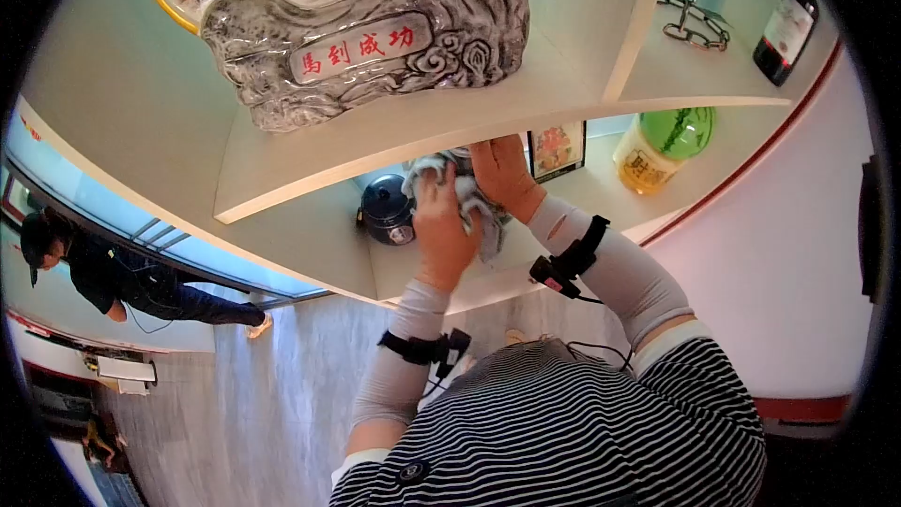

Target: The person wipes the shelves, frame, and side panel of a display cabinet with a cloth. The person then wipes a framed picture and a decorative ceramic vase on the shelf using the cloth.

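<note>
My left hand [445,233] is on the lower shelf, its fingers closed on a crumpled grey-and-white cloth [489,234]. Beside it, my right hand [508,175] reaches up against the cloth's right side. The upper shelf's edge hides that hand's fingertips, so whether it grips anything is unclear. A dark blue rounded jar [388,210] stands just left of the cloth. To the right of my right hand is a small dark-framed picture [557,149] with a floral design.
Overhead sits a large grey-and-white glazed ornament [366,47] with red characters. A green-topped jar of yellowish contents [662,150] stands on the right, below a metal chain [693,19] and a dark bottle [786,30]. Another person [113,268] is at the far left.
</note>
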Demonstrator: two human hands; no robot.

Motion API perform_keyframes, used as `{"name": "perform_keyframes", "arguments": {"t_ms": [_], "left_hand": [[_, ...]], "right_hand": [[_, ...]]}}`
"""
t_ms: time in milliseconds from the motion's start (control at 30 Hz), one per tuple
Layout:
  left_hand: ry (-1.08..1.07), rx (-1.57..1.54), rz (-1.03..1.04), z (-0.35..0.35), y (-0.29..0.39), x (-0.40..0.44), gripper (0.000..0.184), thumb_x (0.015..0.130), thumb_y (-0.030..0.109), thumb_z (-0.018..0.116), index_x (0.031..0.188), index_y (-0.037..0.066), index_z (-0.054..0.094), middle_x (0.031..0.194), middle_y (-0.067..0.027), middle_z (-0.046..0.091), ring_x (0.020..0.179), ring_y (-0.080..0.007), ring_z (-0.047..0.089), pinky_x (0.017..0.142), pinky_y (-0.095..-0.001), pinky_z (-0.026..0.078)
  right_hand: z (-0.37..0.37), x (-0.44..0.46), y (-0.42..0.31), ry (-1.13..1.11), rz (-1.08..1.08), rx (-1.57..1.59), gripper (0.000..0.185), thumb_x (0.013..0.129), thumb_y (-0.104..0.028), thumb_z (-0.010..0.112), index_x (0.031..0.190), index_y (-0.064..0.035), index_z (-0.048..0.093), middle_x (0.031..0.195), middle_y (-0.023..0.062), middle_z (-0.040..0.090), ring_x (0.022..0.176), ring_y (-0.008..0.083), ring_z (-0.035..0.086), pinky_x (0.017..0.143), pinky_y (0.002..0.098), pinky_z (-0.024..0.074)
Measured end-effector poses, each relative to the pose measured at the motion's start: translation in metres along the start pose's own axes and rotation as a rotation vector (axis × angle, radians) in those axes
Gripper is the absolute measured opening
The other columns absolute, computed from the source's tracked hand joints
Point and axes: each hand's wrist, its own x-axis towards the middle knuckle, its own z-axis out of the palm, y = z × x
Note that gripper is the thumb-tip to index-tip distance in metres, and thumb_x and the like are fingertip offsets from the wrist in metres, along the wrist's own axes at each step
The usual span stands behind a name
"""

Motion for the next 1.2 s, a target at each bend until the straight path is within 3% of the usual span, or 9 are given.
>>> {"name": "perform_keyframes", "arguments": {"t_ms": [300,567,733,833,867,967,1033,1100,1200], "left_hand": [[-0.298,-0.107,-0.146,-0.004,-0.062,0.062,0.021,0.084,0.013,0.056,0.097,-0.002,0.061,0.09,-0.0284,0.064,0.087,-0.0476,0.06,0.075,-0.0542,0.047],[0.065,-0.403,-0.114,-0.018,-0.028,-0.038,0.043,0.078,0.005,0.055,0.12,0.0,0.058,0.111,-0.0219,0.064,0.106,-0.0375,0.061,0.093,-0.0394,0.047],[0.287,-1.11,-0.661,-0.022,-0.039,-0.069,0.04,0.099,0.02,0.049,0.135,0.004,0.046,0.127,-0.0099,0.057,0.112,-0.0247,0.058,0.095,-0.0357,0.046],[0.202,-1.677,-0.78,-0.047,-0.021,-0.06,0.047,0.1,0.029,0.048,0.14,0.004,0.042,0.126,-0.0102,0.057,0.111,-0.0235,0.058,0.096,-0.0365,0.048],[-0.052,-1.657,-0.705,-0.062,-0.018,-0.055,0.052,0.101,0.036,0.046,0.141,0.004,0.041,0.123,-0.0098,0.059,0.109,-0.0227,0.059,0.095,-0.036,0.051],[-0.158,-1.924,-0.665,-0.071,-0.019,-0.064,0.034,0.1,0.03,0.048,0.121,0.003,0.053,0.114,-0.0102,0.063,0.102,-0.0231,0.063,0.09,-0.0341,0.053],[-0.199,-1.503,-0.605,-0.065,-0.026,-0.087,0.03,0.099,0.028,0.05,0.115,0.003,0.054,0.121,-0.0122,0.06,0.105,-0.024,0.061,0.091,-0.0346,0.052],[-0.228,-1.084,-0.528,-0.062,-0.018,-0.088,0.026,0.098,0.026,0.052,0.109,0.003,0.054,0.127,-0.0141,0.057,0.108,-0.0249,0.059,0.092,-0.0351,0.052],[-0.278,-1.697,-0.742,-0.057,0.027,-0.071,0.026,0.092,0.029,0.06,0.085,0.004,0.059,0.144,-0.0138,0.043,0.128,-0.0305,0.043,0.096,-0.0481,0.05]], "right_hand": [[0.0,0.004,0.007,0.011,0.144,0.167,0.04,0.097,-0.033,0.051,0.122,-0.0018,0.048,0.111,0.0288,0.056,0.101,0.0494,0.052,0.086,0.0501,0.0439],[0.0,0.007,-0.004,0.066,0.264,0.198,0.048,0.097,-0.04,0.05,0.126,-0.001,0.046,0.114,0.0287,0.055,0.103,0.0489,0.052,0.089,0.0503,0.043],[0.0,0.007,0.006,0.036,0.459,0.372,0.044,0.099,-0.034,0.048,0.128,-0.0016,0.045,0.111,0.0265,0.056,0.102,0.0468,0.054,0.088,0.0494,0.0437],[-0.003,0.007,0.028,0.088,0.109,-0.176,0.035,0.099,-0.022,0.046,0.126,-0.0009,0.045,0.107,0.0248,0.057,0.101,0.0431,0.055,0.087,0.0473,0.0446],[-0.007,0.008,0.029,0.171,0.007,-0.23,0.033,0.097,-0.016,0.046,0.126,0.0,0.045,0.107,0.0249,0.057,0.099,0.0421,0.057,0.082,0.0459,0.0468],[-0.024,0.01,0.039,0.252,0.019,-0.304,0.032,0.1,-0.022,0.044,0.122,0.0001,0.048,0.103,0.0202,0.059,0.084,0.0331,0.062,0.07,0.0397,0.0521],[-0.045,0.017,0.029,0.316,0.773,1.05,0.04,0.102,-0.038,0.042,0.118,-0.0023,0.052,0.097,0.013,0.062,0.077,0.0253,0.064,0.064,0.0364,0.0517],[-0.061,0.003,0.027,0.254,0.788,1.035,0.043,0.103,-0.045,0.041,0.12,-0.0077,0.053,0.104,0.0073,0.062,0.086,0.0181,0.064,0.075,0.0316,0.0534],[-0.079,-0.029,0.012,0.084,0.579,0.427,0.046,0.1,-0.044,0.046,0.111,-0.0018,0.059,0.101,0.0168,0.064,0.086,0.0296,0.064,0.075,0.0375,0.0524]]}}
